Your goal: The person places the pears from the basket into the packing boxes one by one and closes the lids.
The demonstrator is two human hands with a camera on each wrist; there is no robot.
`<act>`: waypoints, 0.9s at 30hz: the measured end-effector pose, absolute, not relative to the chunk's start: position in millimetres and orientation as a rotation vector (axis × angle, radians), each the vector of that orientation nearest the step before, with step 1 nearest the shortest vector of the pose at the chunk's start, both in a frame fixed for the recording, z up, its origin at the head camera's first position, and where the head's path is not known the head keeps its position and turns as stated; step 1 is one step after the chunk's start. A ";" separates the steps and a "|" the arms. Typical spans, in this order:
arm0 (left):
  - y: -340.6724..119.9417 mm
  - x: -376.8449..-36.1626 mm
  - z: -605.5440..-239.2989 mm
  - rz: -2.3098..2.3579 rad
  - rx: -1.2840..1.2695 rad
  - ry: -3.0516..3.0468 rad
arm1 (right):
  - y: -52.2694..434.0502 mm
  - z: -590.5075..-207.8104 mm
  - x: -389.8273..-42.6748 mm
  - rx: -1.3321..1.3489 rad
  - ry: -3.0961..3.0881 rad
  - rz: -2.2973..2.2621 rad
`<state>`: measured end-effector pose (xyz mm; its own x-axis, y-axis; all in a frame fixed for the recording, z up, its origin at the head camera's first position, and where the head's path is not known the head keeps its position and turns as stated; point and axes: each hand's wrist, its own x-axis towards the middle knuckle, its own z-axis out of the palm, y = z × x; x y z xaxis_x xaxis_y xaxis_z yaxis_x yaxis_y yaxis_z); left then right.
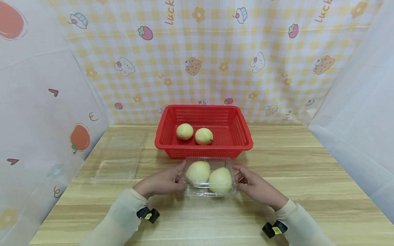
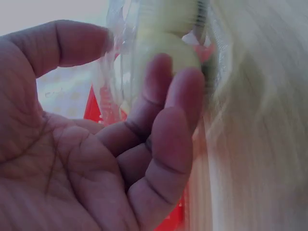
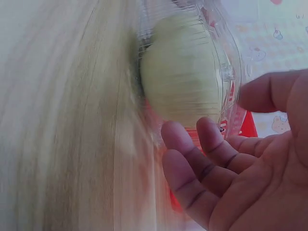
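Observation:
Two pale yellow pears (image 1: 220, 180) lie side by side in a clear plastic clamshell box (image 1: 191, 192) in front of the red basket. My left hand (image 1: 164, 181) holds the box's left end, thumb at the upper edge and fingers bent against the side. At the opposite end my right hand (image 1: 257, 186) grips it the same way. The left wrist view shows the left thumb and curled fingers (image 2: 171, 139) by the plastic wall. In the right wrist view, a pear (image 3: 180, 72) shows through the ribbed plastic beside the right fingers (image 3: 185, 175).
Behind the box stands a red perforated basket (image 1: 203, 152) with two more pears (image 1: 204, 136) inside. Clear plastic packaging (image 1: 118, 159) lies at the left of the wooden table (image 1: 307, 177). A checked cloth (image 1: 215, 51) hangs at the back.

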<state>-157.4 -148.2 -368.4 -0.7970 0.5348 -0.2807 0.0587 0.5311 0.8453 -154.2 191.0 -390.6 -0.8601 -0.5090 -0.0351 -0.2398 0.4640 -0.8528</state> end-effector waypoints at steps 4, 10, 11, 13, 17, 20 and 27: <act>-146.1 -155.4 -367.6 1.226 0.412 2.251 | 190.9 -390.0 -153.0 -0.653 2.422 -1.343; -143.9 -154.7 -368.5 1.241 0.369 2.256 | 190.4 -393.0 -151.3 -0.647 2.405 -1.328; -143.5 -154.9 -368.8 1.250 0.372 2.254 | 189.8 -393.8 -151.0 -0.639 2.393 -1.340; -142.8 -154.9 -369.3 1.265 0.376 2.249 | 187.9 -394.7 -150.2 -0.618 2.359 -1.375; -142.2 -154.6 -369.7 1.291 0.377 2.237 | 184.1 -396.2 -148.9 -0.556 2.296 -1.453; -142.1 -153.4 -369.0 1.306 0.376 2.229 | 183.0 -397.0 -147.9 -0.536 2.243 -1.510; -141.8 -153.6 -370.3 1.309 0.373 2.216 | 183.1 -399.1 -146.8 -0.551 2.184 -1.563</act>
